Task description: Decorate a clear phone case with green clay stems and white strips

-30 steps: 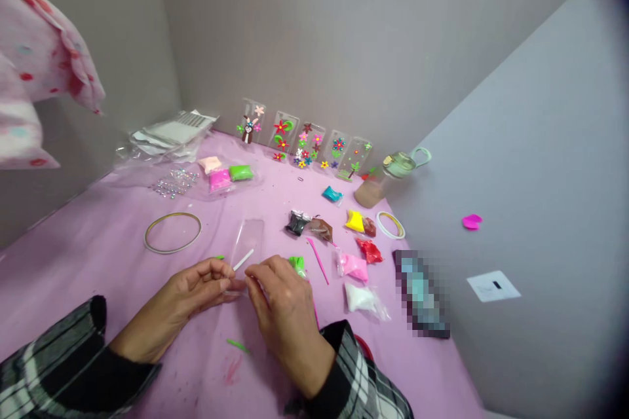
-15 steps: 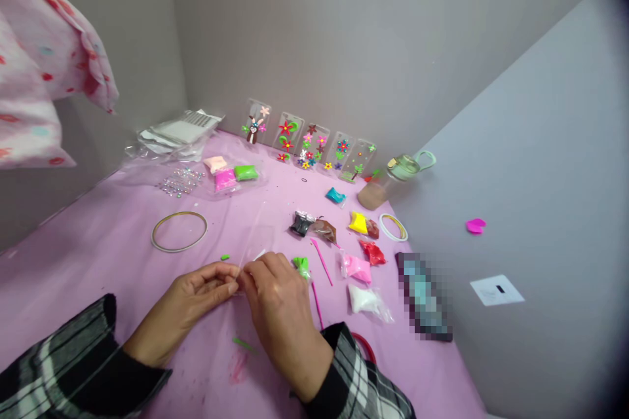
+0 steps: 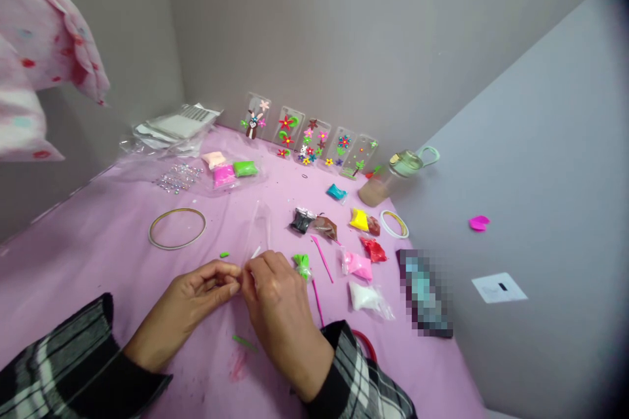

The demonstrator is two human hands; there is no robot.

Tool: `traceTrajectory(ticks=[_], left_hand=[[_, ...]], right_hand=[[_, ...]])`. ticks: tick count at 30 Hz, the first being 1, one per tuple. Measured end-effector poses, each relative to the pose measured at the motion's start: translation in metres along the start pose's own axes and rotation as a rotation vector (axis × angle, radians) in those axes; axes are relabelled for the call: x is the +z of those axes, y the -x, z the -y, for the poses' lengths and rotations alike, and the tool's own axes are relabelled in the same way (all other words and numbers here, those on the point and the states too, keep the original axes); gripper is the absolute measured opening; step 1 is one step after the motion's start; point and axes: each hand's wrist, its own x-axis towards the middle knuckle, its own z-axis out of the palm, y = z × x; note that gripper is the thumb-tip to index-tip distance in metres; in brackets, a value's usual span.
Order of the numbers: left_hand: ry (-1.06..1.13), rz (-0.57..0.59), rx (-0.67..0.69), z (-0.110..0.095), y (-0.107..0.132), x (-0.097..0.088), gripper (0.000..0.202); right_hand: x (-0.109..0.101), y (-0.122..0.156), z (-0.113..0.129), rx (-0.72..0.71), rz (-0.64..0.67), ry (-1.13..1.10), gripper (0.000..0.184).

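My left hand (image 3: 209,285) and my right hand (image 3: 278,304) meet over the table, thumbs and fingertips pinched together. Whatever lies between them is hidden or too small to name. Just beyond the fingers lies a clear, see-through piece (image 3: 259,221), shaped like a phone case, with a small white strip (image 3: 256,251) near its lower end. A bit of green clay (image 3: 225,254) rests left of it. Beside my right hand is a green clay packet (image 3: 302,265). A thin green strip (image 3: 244,342) lies below the hands.
Decorated clear phone cases (image 3: 315,143) lean along the back wall. A bottle (image 3: 390,177) stands at the back right. Clay packets, including pink (image 3: 358,266) and white (image 3: 364,296), lie right, near a pink tool (image 3: 322,259). A bangle-like ring (image 3: 177,228) lies left.
The view shifts slightly. The clear piece beyond the fingers catches the light differently and its outline shows more plainly. Both hands stay pinched together in nearly the same place.
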Motion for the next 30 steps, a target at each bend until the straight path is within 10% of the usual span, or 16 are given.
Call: traceTrajectory(ticks=[30], left_hand=[[-0.015, -0.008, 0.015, 0.0056, -0.0031, -0.0024, 0.027]], right_hand=[[0.004, 0.0004, 0.0017, -0.078, -0.001, 0.135, 0.016]])
